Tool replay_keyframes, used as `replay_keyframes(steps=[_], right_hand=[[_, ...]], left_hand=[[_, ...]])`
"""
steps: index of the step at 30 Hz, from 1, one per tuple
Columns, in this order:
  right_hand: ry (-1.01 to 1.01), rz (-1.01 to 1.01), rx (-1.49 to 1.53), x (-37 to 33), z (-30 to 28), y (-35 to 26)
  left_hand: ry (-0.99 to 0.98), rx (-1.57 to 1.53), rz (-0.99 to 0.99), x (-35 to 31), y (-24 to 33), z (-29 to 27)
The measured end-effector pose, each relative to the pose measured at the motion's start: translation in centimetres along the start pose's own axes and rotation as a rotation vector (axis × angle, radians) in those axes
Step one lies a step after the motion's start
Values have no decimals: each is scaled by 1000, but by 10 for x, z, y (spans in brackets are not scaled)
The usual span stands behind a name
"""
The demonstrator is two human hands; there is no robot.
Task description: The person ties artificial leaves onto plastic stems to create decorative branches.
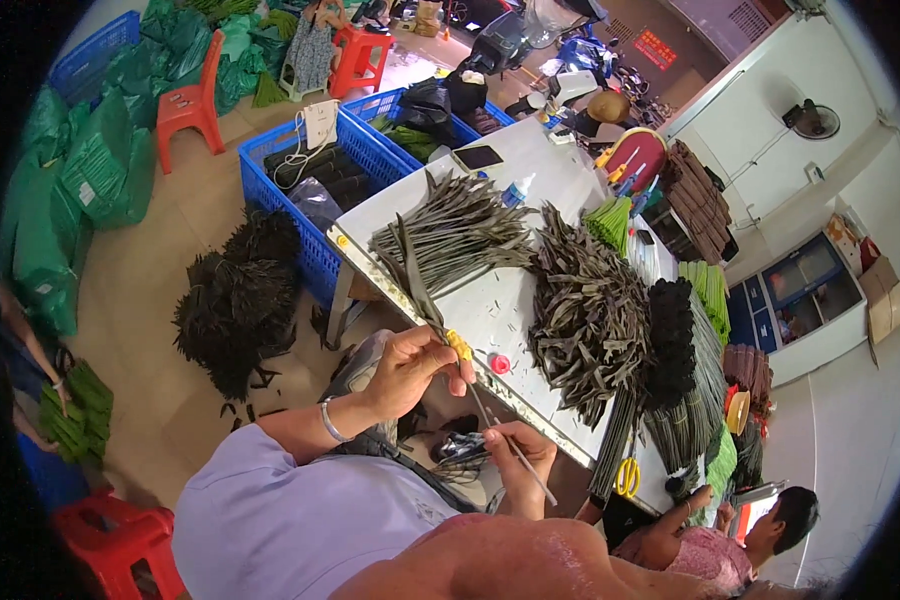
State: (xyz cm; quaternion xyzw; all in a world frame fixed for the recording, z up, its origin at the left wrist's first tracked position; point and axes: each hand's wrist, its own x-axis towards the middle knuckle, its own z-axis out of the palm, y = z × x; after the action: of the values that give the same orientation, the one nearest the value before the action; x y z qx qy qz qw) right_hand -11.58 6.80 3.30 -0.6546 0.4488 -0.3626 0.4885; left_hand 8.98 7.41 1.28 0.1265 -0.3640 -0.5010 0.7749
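Note:
My left hand pinches a long dark green artificial leaf at its base, beside a small yellow piece at my fingertips. A thin grey stem wire is gripped in my right hand, its upper end running up to meet the leaf base. Both hands hover just off the near edge of a white worktable. A silver bangle circles my left wrist.
The table holds heaps of dark leaves, a fanned pile, green bundles, a red cap, a phone and yellow scissors. Blue crates, a leaf heap on the floor, red stools and green sacks stand left. Another person sits lower right.

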Motion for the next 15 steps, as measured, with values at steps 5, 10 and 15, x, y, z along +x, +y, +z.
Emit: replay_keyframes(steps=[5,10,15], right_hand=[[-46,-13,-29,-1,-1,-7],[8,31,-46,4,6,-10],[49,-144,-249,1,5,-4]], left_hand=[[59,-37,-75,3,1,-3],[60,-43,-83,1,-1,-9],[-11,156,-72,10,10,-13]])
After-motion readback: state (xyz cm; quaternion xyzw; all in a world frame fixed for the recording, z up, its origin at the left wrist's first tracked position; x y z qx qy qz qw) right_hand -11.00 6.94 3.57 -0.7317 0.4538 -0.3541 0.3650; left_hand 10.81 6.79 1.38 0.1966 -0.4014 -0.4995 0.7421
